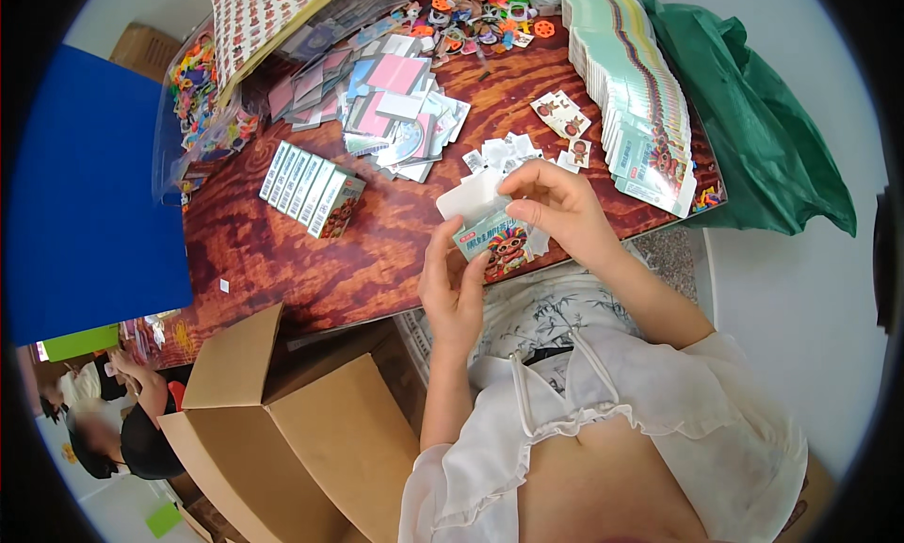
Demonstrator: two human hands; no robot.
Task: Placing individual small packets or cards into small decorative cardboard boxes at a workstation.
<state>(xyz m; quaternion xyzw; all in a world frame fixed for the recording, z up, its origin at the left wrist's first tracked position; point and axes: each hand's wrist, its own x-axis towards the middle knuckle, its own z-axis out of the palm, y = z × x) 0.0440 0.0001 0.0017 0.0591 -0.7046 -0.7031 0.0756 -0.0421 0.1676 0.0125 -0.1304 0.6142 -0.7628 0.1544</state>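
Note:
A small pale-green carton (507,246) with a colourful cartoon figure on its front is tilted in front of me, its white top flap (471,196) raised. My left hand (452,284) grips it from the left, thumb on the front and fingers along the side. At the open top, my right hand (557,204) has thumb and forefinger closed at the flap's right edge; the fingertips partly cover what they pinch. Behind the carton lies a scatter of small white printed slips (504,152). Two character cards (560,114) rest farther back.
A row of filled-out cartons (306,190) stands to the left. Behind are piled pink and grey cards (405,110), colourful plastic trinkets (471,20), and flat carton blanks (626,91) beside a green bag (753,119). An open cardboard box (339,430) sits below the table's edge. Another person (141,430) is at lower left.

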